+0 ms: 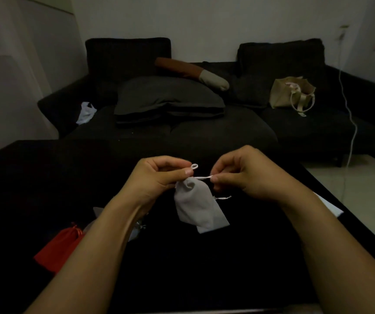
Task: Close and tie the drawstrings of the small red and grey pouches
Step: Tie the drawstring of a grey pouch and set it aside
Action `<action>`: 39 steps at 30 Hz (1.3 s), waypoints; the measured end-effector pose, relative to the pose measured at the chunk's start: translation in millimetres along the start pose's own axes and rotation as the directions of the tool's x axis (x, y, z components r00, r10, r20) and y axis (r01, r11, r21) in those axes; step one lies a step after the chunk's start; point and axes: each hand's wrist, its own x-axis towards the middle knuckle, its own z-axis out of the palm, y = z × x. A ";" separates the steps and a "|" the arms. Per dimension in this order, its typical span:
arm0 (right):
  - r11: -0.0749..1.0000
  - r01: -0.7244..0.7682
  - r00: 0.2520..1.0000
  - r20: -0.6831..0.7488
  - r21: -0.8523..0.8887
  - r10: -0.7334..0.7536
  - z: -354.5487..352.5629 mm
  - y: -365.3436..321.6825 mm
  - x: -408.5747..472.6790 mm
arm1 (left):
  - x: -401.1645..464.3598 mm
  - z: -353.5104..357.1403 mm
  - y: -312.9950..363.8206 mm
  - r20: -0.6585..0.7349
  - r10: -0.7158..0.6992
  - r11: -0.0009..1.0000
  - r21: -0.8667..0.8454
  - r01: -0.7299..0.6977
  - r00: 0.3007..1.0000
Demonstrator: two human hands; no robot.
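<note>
A small grey pouch hangs above the black table, its gathered neck between my two hands. My left hand pinches the neck and a small loop of the white drawstring. My right hand pinches the other end of that drawstring, which runs taut between the hands. A second grey pouch lies flat on the table under the held one, with a short loose cord end beside it. A red pouch lies at the lower left, partly hidden by my left forearm, its neck gathered.
More grey cloth lies behind my left forearm. A white sheet sits at the table's right edge. Beyond the table stands a dark sofa with cushions, a beige bag and a white cable.
</note>
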 end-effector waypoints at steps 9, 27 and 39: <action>0.868 0.289 0.936 -0.069 -0.403 -0.344 19.1 -15.8 9.3 | -0.2 4.5 -4.5 0.211 0.143 0.897 0.385 -0.217 0.967; 0.826 -0.111 0.977 -0.091 0.553 0.193 25.5 0.9 11.7 | -3.6 15.5 -1.1 0.033 0.319 0.897 0.312 -0.313 0.947; 0.825 -0.049 0.968 -0.177 0.563 0.179 35.0 2.0 11.9 | -3.0 23.3 -5.9 -0.180 0.380 0.875 0.388 -0.290 0.907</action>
